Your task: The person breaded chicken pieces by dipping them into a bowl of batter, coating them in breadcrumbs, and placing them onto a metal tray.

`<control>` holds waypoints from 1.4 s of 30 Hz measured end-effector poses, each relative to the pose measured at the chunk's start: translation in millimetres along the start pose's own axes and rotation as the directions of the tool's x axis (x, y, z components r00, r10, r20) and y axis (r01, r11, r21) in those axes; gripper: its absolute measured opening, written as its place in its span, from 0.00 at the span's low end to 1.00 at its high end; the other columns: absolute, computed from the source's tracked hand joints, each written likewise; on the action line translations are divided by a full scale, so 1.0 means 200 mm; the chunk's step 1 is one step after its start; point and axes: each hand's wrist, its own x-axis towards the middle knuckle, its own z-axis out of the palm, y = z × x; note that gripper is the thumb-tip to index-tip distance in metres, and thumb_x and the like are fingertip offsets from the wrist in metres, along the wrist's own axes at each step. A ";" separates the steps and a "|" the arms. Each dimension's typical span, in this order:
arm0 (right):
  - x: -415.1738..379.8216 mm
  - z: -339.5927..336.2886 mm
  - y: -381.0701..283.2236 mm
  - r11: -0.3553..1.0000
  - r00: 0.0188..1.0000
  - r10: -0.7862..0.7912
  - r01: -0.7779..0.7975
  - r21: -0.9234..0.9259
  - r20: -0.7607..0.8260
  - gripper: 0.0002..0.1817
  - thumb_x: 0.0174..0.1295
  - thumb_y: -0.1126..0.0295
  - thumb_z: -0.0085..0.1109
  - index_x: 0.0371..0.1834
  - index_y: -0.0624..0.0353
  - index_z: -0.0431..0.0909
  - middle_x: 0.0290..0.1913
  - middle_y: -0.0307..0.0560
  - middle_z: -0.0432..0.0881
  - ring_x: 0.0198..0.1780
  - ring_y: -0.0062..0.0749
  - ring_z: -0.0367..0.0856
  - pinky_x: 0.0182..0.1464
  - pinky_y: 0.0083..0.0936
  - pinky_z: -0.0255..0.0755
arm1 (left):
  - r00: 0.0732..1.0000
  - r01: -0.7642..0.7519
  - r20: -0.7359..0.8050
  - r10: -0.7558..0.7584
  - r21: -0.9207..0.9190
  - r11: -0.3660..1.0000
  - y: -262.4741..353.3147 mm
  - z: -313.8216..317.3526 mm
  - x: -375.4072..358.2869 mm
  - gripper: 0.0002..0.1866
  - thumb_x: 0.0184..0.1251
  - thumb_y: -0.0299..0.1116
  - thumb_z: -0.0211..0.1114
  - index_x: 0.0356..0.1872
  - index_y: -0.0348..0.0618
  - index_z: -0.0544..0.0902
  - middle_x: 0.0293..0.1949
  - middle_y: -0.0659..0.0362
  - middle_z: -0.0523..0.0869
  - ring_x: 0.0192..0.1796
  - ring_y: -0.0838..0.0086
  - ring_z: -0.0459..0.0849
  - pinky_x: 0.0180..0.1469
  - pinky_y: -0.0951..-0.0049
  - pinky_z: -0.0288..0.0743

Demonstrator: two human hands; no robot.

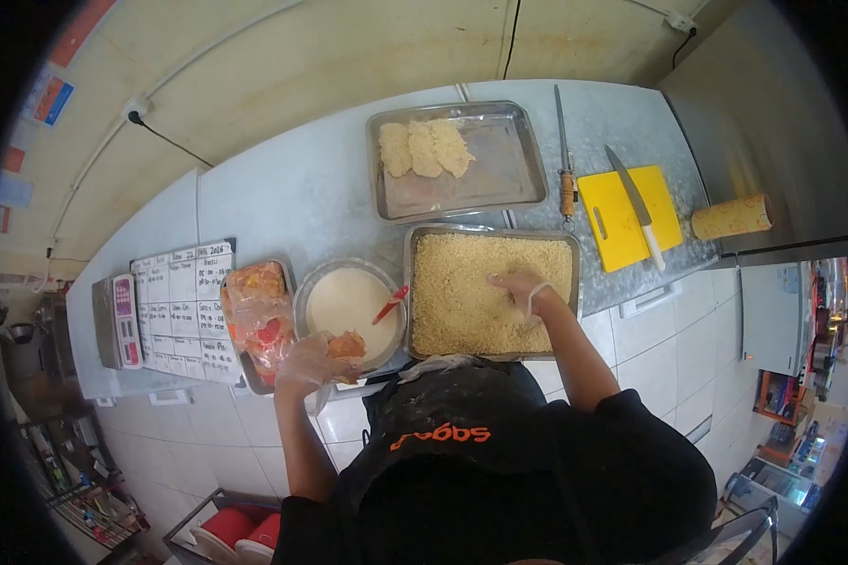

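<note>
My left hand (303, 365), in a clear plastic glove, is closed on a piece of raw meat (347, 345) at the near left rim of a metal bowl (301, 299). Pale batter (344, 297) fills that bowl, and a red-handled utensil (391, 305) rests in it. My right hand (526, 292), also gloved, lies with fingers stretched out on the crumbs (471, 311) in a metal tray (492, 229). Its fingertips are partly hidden in the crumbs. Left of the bowl, a tray (252, 375) carries orange-coloured meat (255, 281) and a crumpled plastic bag (259, 325).
Behind, a metal tray (499, 179) holds three crumb-coated pieces (424, 149). To the right are a sharpening steel (562, 132), a yellow cutting board (603, 231) with a knife (636, 198), and a patterned roll (731, 217). A scale (124, 320) and written chart (187, 311) stand left.
</note>
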 end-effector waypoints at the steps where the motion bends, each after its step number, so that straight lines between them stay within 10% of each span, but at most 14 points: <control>1: 0.00 0.01 -0.02 0.989 0.999 -0.032 0.032 -0.145 0.005 0.26 0.55 0.52 0.69 0.45 0.67 0.83 0.35 0.51 0.85 0.38 0.39 0.83 0.41 0.35 0.74 | 1.000 -0.001 0.027 0.003 -0.045 0.999 0.02 -0.01 0.00 0.25 0.48 0.48 0.79 0.42 0.39 0.88 0.34 0.51 0.90 0.34 0.66 0.88 0.41 0.64 0.79; 4: -0.09 0.08 -0.05 0.751 0.891 -0.413 0.215 -0.624 -0.189 0.32 0.50 0.52 0.71 0.53 0.64 0.81 0.38 0.61 0.86 0.40 0.50 0.85 0.44 0.40 0.76 | 0.992 0.123 0.010 -0.123 -0.067 0.990 0.11 -0.05 -0.04 0.24 0.49 0.46 0.79 0.42 0.38 0.87 0.33 0.52 0.89 0.31 0.67 0.87 0.39 0.65 0.79; 7: -0.24 0.09 -0.13 0.688 0.770 -0.620 0.442 -0.576 -0.150 0.29 0.51 0.57 0.70 0.53 0.63 0.81 0.40 0.67 0.84 0.44 0.59 0.84 0.47 0.44 0.76 | 0.990 -0.047 -0.132 0.046 -0.007 0.999 0.07 -0.04 -0.05 0.21 0.50 0.40 0.78 0.43 0.38 0.87 0.33 0.52 0.89 0.32 0.67 0.87 0.38 0.66 0.79; 13: -0.49 -0.12 -0.39 0.493 0.798 -0.560 0.538 -0.684 0.224 0.22 0.54 0.62 0.68 0.51 0.58 0.82 0.42 0.63 0.84 0.44 0.60 0.83 0.49 0.42 0.77 | 0.978 -0.087 -0.192 0.081 -0.021 0.996 0.01 -0.05 -0.05 0.20 0.51 0.33 0.75 0.47 0.39 0.86 0.37 0.49 0.89 0.39 0.62 0.88 0.44 0.64 0.80; 28: -0.30 -0.34 -1.15 0.292 0.835 -0.354 0.526 -0.799 0.421 0.22 0.52 0.63 0.71 0.52 0.55 0.84 0.42 0.56 0.87 0.45 0.49 0.85 0.53 0.35 0.77 | 0.934 0.053 -0.318 -0.165 -0.330 0.942 0.07 -0.08 -0.07 0.21 0.58 0.49 0.74 0.40 0.40 0.90 0.36 0.49 0.89 0.37 0.61 0.87 0.43 0.63 0.78; 42: 1.30 -0.46 -1.49 0.138 0.784 -0.271 0.606 -0.784 0.558 0.29 0.52 0.62 0.68 0.60 0.55 0.79 0.57 0.59 0.82 0.57 0.51 0.80 0.59 0.39 0.73 | 0.786 0.043 -0.507 -0.354 -0.525 0.850 0.01 0.06 -0.02 0.17 0.51 0.29 0.79 0.43 0.38 0.88 0.36 0.53 0.89 0.36 0.67 0.87 0.42 0.67 0.80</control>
